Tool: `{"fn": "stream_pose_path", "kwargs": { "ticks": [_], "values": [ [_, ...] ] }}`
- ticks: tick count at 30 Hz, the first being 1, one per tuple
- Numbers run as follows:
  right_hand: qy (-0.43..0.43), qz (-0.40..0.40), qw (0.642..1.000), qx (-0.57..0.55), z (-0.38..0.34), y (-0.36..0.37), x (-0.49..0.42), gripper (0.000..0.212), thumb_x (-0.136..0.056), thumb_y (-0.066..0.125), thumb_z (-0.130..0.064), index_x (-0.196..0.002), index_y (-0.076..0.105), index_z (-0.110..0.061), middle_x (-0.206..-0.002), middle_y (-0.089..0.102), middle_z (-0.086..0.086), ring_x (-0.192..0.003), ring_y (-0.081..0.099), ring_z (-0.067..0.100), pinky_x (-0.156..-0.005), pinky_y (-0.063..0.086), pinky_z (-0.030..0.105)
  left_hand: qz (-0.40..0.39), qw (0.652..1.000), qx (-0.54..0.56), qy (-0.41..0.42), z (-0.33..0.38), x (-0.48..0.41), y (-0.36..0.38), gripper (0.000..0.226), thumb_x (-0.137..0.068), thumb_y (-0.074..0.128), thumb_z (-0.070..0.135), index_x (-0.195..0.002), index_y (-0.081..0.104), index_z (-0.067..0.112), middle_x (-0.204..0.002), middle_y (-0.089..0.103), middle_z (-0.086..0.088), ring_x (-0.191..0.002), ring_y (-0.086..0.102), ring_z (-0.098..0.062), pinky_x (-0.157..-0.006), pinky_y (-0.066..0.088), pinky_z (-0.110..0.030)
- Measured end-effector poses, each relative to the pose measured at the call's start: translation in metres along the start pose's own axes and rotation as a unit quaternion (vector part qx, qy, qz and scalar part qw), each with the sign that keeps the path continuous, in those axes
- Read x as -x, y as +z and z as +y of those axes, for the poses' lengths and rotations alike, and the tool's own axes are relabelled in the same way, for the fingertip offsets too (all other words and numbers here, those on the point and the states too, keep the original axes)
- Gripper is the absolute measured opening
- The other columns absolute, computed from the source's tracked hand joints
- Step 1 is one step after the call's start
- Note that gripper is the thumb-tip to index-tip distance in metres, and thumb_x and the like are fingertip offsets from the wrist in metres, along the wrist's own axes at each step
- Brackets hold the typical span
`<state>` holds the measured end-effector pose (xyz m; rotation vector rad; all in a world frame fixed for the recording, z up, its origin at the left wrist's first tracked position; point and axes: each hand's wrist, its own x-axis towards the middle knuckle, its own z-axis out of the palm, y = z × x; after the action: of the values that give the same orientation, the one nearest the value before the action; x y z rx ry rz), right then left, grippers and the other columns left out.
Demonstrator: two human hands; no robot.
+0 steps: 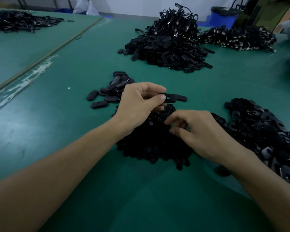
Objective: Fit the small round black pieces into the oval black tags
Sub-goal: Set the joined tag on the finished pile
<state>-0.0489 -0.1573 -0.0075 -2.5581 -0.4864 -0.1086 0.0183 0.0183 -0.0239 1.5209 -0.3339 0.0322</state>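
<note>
My left hand (139, 104) pinches one oval black tag (176, 98) between thumb and fingers, holding it flat above the table; a small hole shows in its top face. Just below lies a heap of small round black pieces (151, 144). My right hand (196, 131) rests on that heap with curled fingers, thumb and forefinger close together among the pieces; whether they hold one is hidden. A pile of loose oval tags (266, 136) lies at the right. A small group of tags (110, 91) lies behind my left hand.
The green table (74, 81) carries a tall heap of black tags with cords (171, 41) at the back, another pile (238, 38) at the back right and one at the far left (18, 20). A taped seam (32, 67) runs diagonally at left.
</note>
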Motion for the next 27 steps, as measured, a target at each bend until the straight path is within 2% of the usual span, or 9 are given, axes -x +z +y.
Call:
{"fn": "stream_pose_path", "kwargs": {
  "ticks": [3, 8, 10, 13, 17, 19, 22, 24, 27],
  "values": [
    [-0.006, -0.006, 1.000, 0.005, -0.003, -0.002, 0.000, 0.023, -0.096, 0.056, -0.007, -0.108, 0.068, -0.022, -0.086, 0.060, -0.018, -0.083, 0.054, -0.010, -0.074, 0.036, 0.003, 0.006, 1.000, -0.005, 0.003, -0.001, 0.000, -0.001, 0.016, -0.087, 0.074, -0.001, -0.089, 0.075, 0.015, -0.079, 0.077, -0.006, -0.075, 0.076, -0.024, -0.068, 0.059, -0.024],
    [0.016, 0.003, 1.000, 0.025, 0.000, -0.008, 0.000, 0.022, -0.104, 0.046, -0.020, -0.115, 0.065, -0.023, -0.103, 0.060, -0.008, -0.093, 0.047, 0.002, -0.081, 0.030, 0.000, 0.006, 1.000, -0.014, -0.002, -0.001, 0.002, 0.001, 0.016, -0.087, 0.075, 0.000, -0.089, 0.075, 0.015, -0.080, 0.077, -0.007, -0.076, 0.076, -0.027, -0.069, 0.060, -0.025],
    [0.029, 0.002, 0.999, 0.040, 0.004, -0.010, 0.000, 0.023, -0.105, 0.044, -0.023, -0.111, 0.066, -0.023, -0.098, 0.058, -0.011, -0.092, 0.048, 0.004, -0.081, 0.030, 0.001, 0.002, 1.000, -0.013, -0.005, -0.001, 0.002, 0.002, 0.014, -0.087, 0.075, 0.000, -0.090, 0.075, 0.014, -0.082, 0.077, -0.009, -0.078, 0.076, -0.028, -0.070, 0.060, -0.026],
    [0.034, 0.015, 0.998, 0.044, 0.007, -0.011, 0.000, 0.020, -0.104, 0.047, -0.021, -0.101, 0.067, -0.022, -0.086, 0.053, -0.021, -0.081, 0.050, -0.003, -0.077, 0.033, 0.002, -0.003, 1.000, -0.014, -0.007, -0.001, 0.003, 0.001, 0.013, -0.087, 0.075, 0.000, -0.092, 0.075, 0.012, -0.083, 0.077, -0.010, -0.078, 0.076, -0.028, -0.071, 0.060, -0.027],
    [0.033, 0.048, 0.998, -0.002, 0.006, -0.010, 0.001, 0.010, -0.099, 0.059, -0.016, -0.096, 0.065, -0.024, -0.077, 0.058, -0.020, -0.079, 0.054, -0.014, -0.069, 0.038, 0.004, -0.005, 1.000, -0.015, -0.009, -0.001, 0.003, 0.002, 0.013, -0.087, 0.075, 0.000, -0.091, 0.075, 0.012, -0.081, 0.077, -0.008, -0.078, 0.076, -0.026, -0.070, 0.060, -0.026],
    [0.028, 0.065, 0.997, -0.021, 0.006, -0.010, 0.001, 0.011, -0.097, 0.063, -0.014, -0.098, 0.066, -0.025, -0.079, 0.060, -0.021, -0.081, 0.056, -0.015, -0.071, 0.039, 0.003, -0.006, 1.000, -0.016, -0.007, -0.001, 0.004, 0.002, 0.014, -0.087, 0.075, 0.000, -0.090, 0.075, 0.014, -0.081, 0.077, -0.007, -0.078, 0.076, -0.026, -0.070, 0.060, -0.026],
    [0.011, 0.085, 0.996, -0.009, 0.007, -0.012, 0.001, 0.020, -0.098, 0.061, -0.014, -0.112, 0.072, -0.023, -0.085, 0.057, -0.028, -0.082, 0.054, -0.020, -0.075, 0.036, -0.001, -0.011, 1.000, -0.020, -0.006, -0.001, 0.004, 0.002, 0.015, -0.087, 0.075, 0.000, -0.089, 0.075, 0.015, -0.079, 0.077, -0.005, -0.076, 0.076, -0.024, -0.070, 0.060, -0.026],
    [0.006, 0.086, 0.996, -0.003, 0.008, -0.013, 0.001, 0.022, -0.099, 0.059, -0.014, -0.112, 0.072, -0.027, -0.090, 0.058, -0.026, -0.086, 0.055, -0.015, -0.076, 0.036, 0.001, -0.013, 1.000, -0.021, -0.006, 0.000, 0.005, 0.003, 0.015, -0.087, 0.075, 0.000, -0.089, 0.075, 0.015, -0.078, 0.077, -0.004, -0.075, 0.076, -0.022, -0.069, 0.060, -0.025],
    [0.019, 0.095, 0.994, -0.045, 0.010, -0.014, 0.002, 0.022, -0.098, 0.060, -0.015, -0.093, 0.064, -0.036, -0.079, 0.066, -0.013, -0.078, 0.062, 0.002, -0.070, 0.045, 0.012, -0.016, 1.000, -0.022, -0.007, 0.000, 0.005, 0.003, 0.016, -0.087, 0.074, -0.001, -0.088, 0.074, 0.015, -0.076, 0.076, -0.004, -0.074, 0.076, -0.021, -0.069, 0.060, -0.025]
  ]
}}
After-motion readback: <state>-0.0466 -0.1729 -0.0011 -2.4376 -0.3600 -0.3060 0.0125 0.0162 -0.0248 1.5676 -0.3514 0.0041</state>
